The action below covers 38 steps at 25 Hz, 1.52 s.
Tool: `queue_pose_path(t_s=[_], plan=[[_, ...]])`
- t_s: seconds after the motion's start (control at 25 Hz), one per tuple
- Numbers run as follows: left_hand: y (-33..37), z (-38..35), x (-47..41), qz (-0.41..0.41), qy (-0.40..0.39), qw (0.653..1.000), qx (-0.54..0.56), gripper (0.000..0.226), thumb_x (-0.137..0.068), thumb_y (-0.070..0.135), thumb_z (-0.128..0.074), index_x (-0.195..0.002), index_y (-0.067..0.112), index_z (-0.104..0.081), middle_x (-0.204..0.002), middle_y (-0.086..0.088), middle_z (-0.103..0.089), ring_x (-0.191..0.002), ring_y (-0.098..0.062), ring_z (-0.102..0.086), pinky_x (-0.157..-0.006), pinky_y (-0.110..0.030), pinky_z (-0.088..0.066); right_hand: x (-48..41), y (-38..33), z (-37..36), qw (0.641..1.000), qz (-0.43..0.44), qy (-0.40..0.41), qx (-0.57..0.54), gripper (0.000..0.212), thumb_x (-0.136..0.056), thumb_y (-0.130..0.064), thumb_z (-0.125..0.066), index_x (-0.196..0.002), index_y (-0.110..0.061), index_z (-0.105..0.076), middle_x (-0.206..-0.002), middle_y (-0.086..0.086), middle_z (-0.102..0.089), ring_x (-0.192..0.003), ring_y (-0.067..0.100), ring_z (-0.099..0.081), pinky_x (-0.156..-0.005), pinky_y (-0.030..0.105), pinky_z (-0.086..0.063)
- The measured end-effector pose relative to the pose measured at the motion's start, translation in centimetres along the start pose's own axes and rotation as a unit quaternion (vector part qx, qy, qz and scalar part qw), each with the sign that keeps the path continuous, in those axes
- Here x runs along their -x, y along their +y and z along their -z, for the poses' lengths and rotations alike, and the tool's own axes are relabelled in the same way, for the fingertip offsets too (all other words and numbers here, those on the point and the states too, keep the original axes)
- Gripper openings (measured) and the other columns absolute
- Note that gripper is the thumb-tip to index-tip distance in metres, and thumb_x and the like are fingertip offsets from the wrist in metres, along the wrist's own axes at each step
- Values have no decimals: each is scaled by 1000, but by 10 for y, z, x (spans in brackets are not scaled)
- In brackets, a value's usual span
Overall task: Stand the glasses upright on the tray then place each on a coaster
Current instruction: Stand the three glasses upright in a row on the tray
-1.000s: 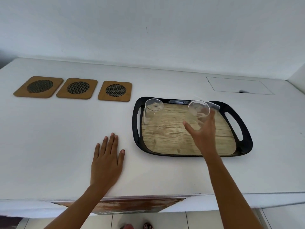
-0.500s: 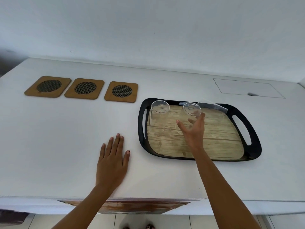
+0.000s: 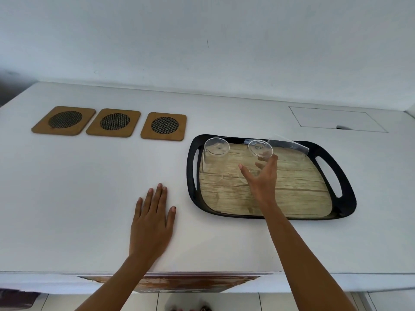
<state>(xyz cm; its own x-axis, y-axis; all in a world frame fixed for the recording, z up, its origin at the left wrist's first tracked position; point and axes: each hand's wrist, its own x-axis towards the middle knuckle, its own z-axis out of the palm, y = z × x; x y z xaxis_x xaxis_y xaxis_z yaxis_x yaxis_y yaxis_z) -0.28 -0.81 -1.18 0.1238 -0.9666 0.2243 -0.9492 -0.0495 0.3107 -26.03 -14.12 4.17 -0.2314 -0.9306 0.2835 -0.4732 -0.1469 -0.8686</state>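
A black tray with a wood-print floor lies on the white counter. One clear glass stands upright at the tray's back left. My right hand is wrapped around a second clear glass, which stands upright near the back middle. A third glass lies on its side along the tray's back rim, just right of the held one. Three wooden coasters with dark mesh centres sit in a row to the left: left coaster, middle coaster, right coaster. My left hand rests flat on the counter, holding nothing.
A rectangular hatch is set flush in the counter behind the tray. The wall runs along the back. The counter's front edge is near my forearms, with a worn wooden front below it.
My right hand has carried the glass from the tray's right part leftward to the back middle, closer to the standing glass. My left hand has stayed flat on the counter.
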Motion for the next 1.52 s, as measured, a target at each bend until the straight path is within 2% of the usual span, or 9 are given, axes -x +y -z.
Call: queue_pose_path(t_s=[0.12, 0.24, 0.44, 0.6, 0.76, 1.04, 1.28, 1.4, 1.52], plan=[[0, 1, 0, -1, 2, 1000, 2, 64, -96, 49, -13, -149, 14, -20, -156, -3, -21, -144, -19, -13, -116, -44, -14, 2, -2, 7, 1000, -1, -14, -6, 79, -73, -49, -76, -131, -16, -34, -126, 0, -36, -114, 17, -47, -84, 17, -44], [2, 2, 0, -2, 5, 1000, 4, 64, -96, 49, -14, -149, 13, -21, -155, -4, -22, -144, -20, -14, -116, -44, -14, -2, 0, 29, 998, 39, 34, -22, 78, -84, -66, -48, -137, -11, -33, -129, 8, -42, -117, 16, -46, -87, 3, -36], [1, 1, 0, -6, 6, 1000, -1, 64, -96, 49, -15, -148, 12, -22, -155, -5, -23, -143, -21, -16, -116, -44, -14, -54, 24, 74, 987, 12, 118, 108, 63, -89, -40, -57, -137, -4, -39, -134, 18, -44, -126, 31, -41, -103, 39, -39], [0, 1, 0, -8, 6, 1000, -3, 65, -96, 49, -15, -148, 11, -23, -155, -6, -24, -143, -22, -17, -116, -44, -15, -95, 46, 96, 963, -8, -8, 268, 83, -80, -25, -75, -144, -2, -29, -145, 22, -35, -137, 38, -27, -111, 50, -31], [1, 2, 0, -11, 8, 1000, -5, 65, -96, 48, -16, -147, 9, -25, -154, -7, -26, -142, -23, -19, -115, -46, -16, -107, 58, 100, 948, -41, -94, 301, 86, -78, -25, -78, -146, -6, -28, -148, 19, -31, -138, 36, -25, -108, 48, -31], [0, 1, 0, -13, 7, 1000, -8, 65, -96, 48, -16, -147, 10, -25, -154, -7, -27, -142, -23, -20, -115, -45, -16, -91, 62, 103, 967, -9, -47, 249, 71, -68, -15, -86, -123, -2, -43, -125, 23, -40, -97, 27, -47, -80, 37, -45], [0, 2, -1, -12, 3, 1000, -10, 65, -96, 47, -15, -147, 9, -24, -154, -7, -26, -142, -23, -21, -114, -46, -17, -68, 42, 113, 982, -12, 22, 188, 69, -70, -28, -85, -123, -5, -46, -126, 21, -42, -84, 24, -60, -75, 31, -46], [-1, 1, -1, -12, 3, 1000, -13, 65, -96, 47, -16, -147, 9, -25, -154, -7, -27, -142, -24, -21, -114, -46, -17, -60, 28, 122, 976, 28, 82, 198, 64, -70, -31, -84, -117, -2, -51, -120, 22, -50, -95, 22, -53, -78, 25, -40], [0, 1, 0, -13, 5, 1000, -11, 64, -96, 46, -16, -147, 9, -25, -154, -7, -26, -142, -23, -21, -115, -46, -17, -52, 13, 136, 988, -95, 120, 14, 62, -73, -42, -81, -117, -7, -55, -114, 10, -56, -82, 20, -65, -63, 15, -47]])
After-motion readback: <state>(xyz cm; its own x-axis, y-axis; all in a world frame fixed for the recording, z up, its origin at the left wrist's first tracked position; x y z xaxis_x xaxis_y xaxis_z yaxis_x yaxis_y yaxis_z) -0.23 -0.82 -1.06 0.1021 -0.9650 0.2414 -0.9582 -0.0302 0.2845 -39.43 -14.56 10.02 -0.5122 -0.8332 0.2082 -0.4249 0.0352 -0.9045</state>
